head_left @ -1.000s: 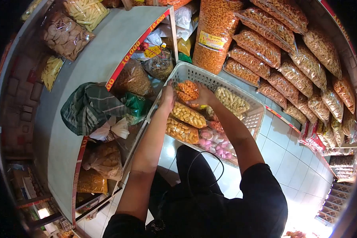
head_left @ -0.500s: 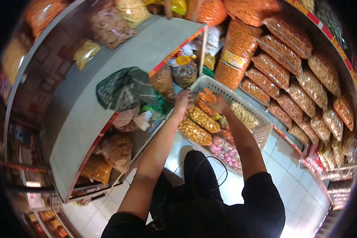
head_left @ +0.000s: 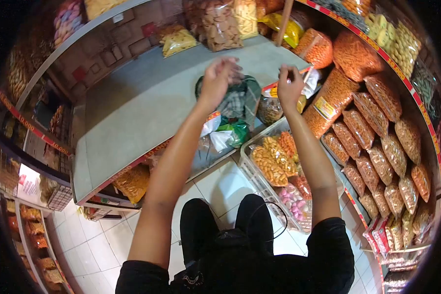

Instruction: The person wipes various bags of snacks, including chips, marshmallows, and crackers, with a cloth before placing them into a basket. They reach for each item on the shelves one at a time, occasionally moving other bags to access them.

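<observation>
Our left hand (head_left: 218,83) and right hand (head_left: 290,90) have left the basket (head_left: 259,186); apart, loosely open, they're near the checked cloth (head_left: 237,103) on the shelf (head_left: 132,112), likely light and limp, best gathered by folds.

Left hand (head_left: 221,81), right hand (head_left: 290,85) now outside basket (head_left: 251,170)

Plaid cloth (head_left: 236,100): upper part occluded by left hand (head_left: 219,78). Basket (head_left: 259,179): far side partly covered by right forearm (head_left: 316,161). Print on shelf cards beneath the left forearm: illegible.
</observation>
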`<state>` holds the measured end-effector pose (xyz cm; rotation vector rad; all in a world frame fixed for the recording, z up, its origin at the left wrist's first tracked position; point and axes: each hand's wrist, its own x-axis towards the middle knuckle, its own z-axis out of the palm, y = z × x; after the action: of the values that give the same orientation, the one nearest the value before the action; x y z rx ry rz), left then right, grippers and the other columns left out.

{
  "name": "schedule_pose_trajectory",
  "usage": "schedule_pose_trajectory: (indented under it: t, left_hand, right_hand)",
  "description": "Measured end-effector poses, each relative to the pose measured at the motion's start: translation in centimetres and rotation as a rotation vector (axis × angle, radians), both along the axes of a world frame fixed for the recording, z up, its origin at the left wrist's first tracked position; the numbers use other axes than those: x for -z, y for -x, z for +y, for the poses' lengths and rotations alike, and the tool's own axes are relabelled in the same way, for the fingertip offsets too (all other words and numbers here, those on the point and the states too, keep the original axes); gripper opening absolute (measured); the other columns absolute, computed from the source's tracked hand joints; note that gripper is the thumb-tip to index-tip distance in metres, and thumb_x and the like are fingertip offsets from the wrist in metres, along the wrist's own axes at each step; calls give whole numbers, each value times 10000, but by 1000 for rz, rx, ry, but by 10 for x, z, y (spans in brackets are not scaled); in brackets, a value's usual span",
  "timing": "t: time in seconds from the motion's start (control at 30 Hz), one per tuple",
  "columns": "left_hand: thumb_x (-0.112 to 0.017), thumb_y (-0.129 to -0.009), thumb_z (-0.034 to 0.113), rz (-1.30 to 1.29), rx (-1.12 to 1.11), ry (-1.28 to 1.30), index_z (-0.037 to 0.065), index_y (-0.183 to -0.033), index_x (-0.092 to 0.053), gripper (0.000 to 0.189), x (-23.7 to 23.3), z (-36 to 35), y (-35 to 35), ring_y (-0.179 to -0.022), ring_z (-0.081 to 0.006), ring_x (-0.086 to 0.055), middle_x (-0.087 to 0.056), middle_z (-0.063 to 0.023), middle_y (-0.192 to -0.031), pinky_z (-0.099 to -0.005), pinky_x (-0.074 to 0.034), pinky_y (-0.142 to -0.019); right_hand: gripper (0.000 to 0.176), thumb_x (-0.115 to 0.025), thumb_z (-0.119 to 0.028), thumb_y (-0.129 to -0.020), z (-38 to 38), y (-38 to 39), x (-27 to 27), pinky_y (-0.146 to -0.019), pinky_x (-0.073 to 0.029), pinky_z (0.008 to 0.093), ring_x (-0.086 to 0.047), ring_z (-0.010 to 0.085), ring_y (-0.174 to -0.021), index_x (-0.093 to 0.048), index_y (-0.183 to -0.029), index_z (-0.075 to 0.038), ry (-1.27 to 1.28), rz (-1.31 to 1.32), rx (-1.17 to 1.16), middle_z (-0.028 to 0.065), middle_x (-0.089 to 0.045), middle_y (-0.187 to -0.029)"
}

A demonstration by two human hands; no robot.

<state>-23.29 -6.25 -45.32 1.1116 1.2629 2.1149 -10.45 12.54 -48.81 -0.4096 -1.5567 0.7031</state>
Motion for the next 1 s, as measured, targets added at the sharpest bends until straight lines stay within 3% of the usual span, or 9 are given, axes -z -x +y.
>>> schedule_pose_trajectory:
  t: [0.1, 0.2, 0.27, 0.37, 0.47, 0.5, 0.6, 0.87, 1.0]
  left_hand:
    - [-550, -1009, 327, 87, -238, 49, 5, -1236, -577, 395, -13, -9, 78, -920, -208, -670, -666, -122, -1078, -347, -555, -819]
    - [-586, -970, 403, 150, -479, 353, 0, -1295, -557, 518, -9, -19, 174, -967, -215, -652, -666, -112, -1088, -349, -520, -867]
    - [-637, -912, 465, 102, -649, 462, -16, -1291, -555, 617, -6, -23, 214, -1060, -276, -640, -661, -174, -1162, -375, -484, -953]
    - [-688, -850, 514, 118, -838, 618, -61, -1326, -516, 766, 7, -17, 280, -1205, -357, -581, -618, -252, -1267, -415, -422, -1053]
    - [-747, -790, 556, 227, -841, 589, -144, -1365, -428, 961, 43, 0, 366, -1321, -428, -494, -503, -345, -1388, -431, -382, -1108]
    - [-758, -779, 564, 246, -870, 589, -150, -1372, -412, 990, 58, 11, 393, -1329, -433, -482, -483, -353, -1404, -429, -381, -1110]
    - [-791, -744, 593, 211, -855, 628, -168, -1387, -363, 1084, 63, 23, 412, -1350, -440, -450, -434, -370, -1432, -427, -376, -1115]
    - [-780, -827, 472, 295, -735, 652, -59, -1369, -487, 813, 44, 28, 389, -1231, -344, -576, -598, -246, -1319, -411, -451, -1040]
    - [-782, -839, 446, 170, -754, 728, -31, -1348, -519, 746, 43, 21, 380, -1174, -295, -604, -627, -194, -1292, -388, -464, -1007]
  right_hand:
    - [230, -693, -215, -925, -28, 68, -46, -656, -483, 302, -595, 145, -664, -674, -894, 12, -32, -151, -278, 69, -643, -713]
    - [385, -707, -372, -880, -42, 149, -60, -728, -517, 351, -652, 226, -749, -695, -954, 5, -117, -394, -407, 141, -687, -814]
    - [487, -703, -453, -854, -38, 208, -56, -784, -533, 397, -688, 286, -846, -702, -1040, -3, -68, -612, -458, 188, -717, -930]
    - [800, -692, -506, -866, -33, 279, -65, -1039, -471, 403, -629, 373, -1151, -449, -1407, 31, -136, -924, -417, 265, -645, -1227]
    - [902, -673, -509, -875, -23, 346, -45, -1120, -392, 409, -504, 422, -1312, -320, -1480, 59, -110, -776, -284, 308, -538, -1378]
    - [1085, -609, -600, -875, -6, 373, -41, -1156, -354, 382, -448, 396, -1373, -140, -1503, 150, -127, -952, -346, 340, -435, -1459]
    - [1071, -600, -595, -883, 2, 398, -35, -1170, -333, 388, -379, 383, -1425, -138, -1508, 142, -40, -992, -397, 341, -329, -1529]
    - [947, -652, -653, -812, 4, 428, -24, -1134, -386, 424, -506, 401, -1324, -412, -1489, -38, 114, -992, -309, 263, -525, -1421]
    - [804, -684, -657, -775, 15, 427, -26, -1047, -468, 417, -595, 383, -1225, -643, -1275, -28, 111, -1040, -472, 268, -628, -1278]
